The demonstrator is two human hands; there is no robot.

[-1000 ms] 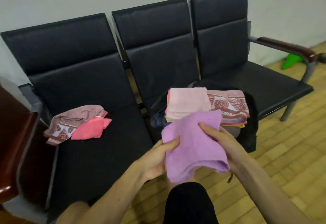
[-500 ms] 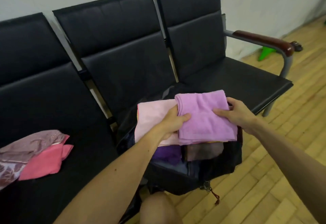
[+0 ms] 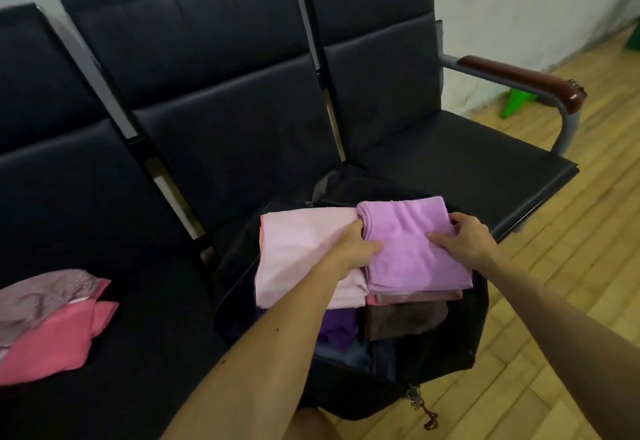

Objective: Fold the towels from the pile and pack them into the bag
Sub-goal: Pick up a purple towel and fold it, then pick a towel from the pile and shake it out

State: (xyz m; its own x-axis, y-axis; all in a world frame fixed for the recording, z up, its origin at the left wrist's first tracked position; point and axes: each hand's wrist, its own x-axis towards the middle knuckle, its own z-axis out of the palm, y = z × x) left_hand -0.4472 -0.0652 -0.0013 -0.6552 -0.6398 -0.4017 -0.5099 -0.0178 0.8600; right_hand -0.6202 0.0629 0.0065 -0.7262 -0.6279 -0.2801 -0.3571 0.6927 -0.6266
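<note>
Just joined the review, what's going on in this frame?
A person holds a folded lilac towel on the stack in the open black bag on the bench. The left hand grips its left edge and the right hand its right, beside a folded pale pink towel. Two crumpled towels lie on the left seat.

Our left hand (image 3: 353,253) pinches the left edge of the purple towel (image 3: 412,249), thumb on top; our right hand (image 3: 465,240) grips its right edge. It lies folded atop a stack in the open black bag (image 3: 462,335), just beside a pale pink towel (image 3: 301,256). The pile (image 3: 52,328) sits well apart on the left seat (image 3: 145,353).
</note>
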